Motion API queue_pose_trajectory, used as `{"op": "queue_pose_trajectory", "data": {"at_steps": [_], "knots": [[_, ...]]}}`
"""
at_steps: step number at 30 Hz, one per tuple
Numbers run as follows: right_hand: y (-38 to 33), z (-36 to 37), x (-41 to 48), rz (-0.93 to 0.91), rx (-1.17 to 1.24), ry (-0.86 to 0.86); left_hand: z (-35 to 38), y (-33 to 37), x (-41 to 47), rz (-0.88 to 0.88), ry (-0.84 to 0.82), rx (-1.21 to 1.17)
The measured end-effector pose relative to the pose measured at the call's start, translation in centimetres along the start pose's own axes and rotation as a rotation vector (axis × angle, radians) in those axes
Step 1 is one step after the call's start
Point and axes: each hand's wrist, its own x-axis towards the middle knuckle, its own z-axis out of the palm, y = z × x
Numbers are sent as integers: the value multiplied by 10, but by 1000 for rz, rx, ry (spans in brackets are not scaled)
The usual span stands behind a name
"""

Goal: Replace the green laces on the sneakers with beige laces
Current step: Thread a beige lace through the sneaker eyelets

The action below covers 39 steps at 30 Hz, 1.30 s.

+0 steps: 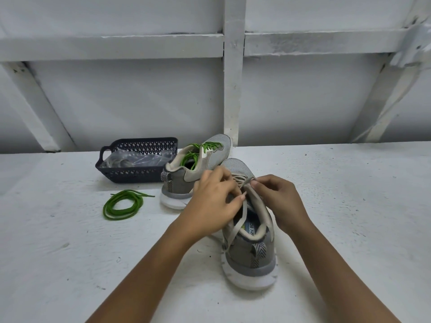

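Note:
Two grey sneakers stand on the white table. The near sneaker [250,248] points away from me and carries a beige lace [238,223] through its eyelets, one end trailing down its left side. My left hand [211,199] pinches the lace near the tongue. My right hand [278,200] pinches the lace at the upper eyelets. The far sneaker [186,176] still holds a green lace [205,146]. A loose green lace [122,203] lies coiled on the table to the left.
A dark blue perforated basket [137,159] with clear plastic wrapping inside stands at the back left, next to the far sneaker. A white framed wall [233,89] rises behind the table edge.

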Motion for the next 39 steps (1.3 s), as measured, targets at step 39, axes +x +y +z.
{"op": "queue_pose_trajectory", "data": {"at_steps": [39], "knots": [[4, 6, -20, -124, -134, 4, -18, 15, -20, -31, -128, -149]]}}
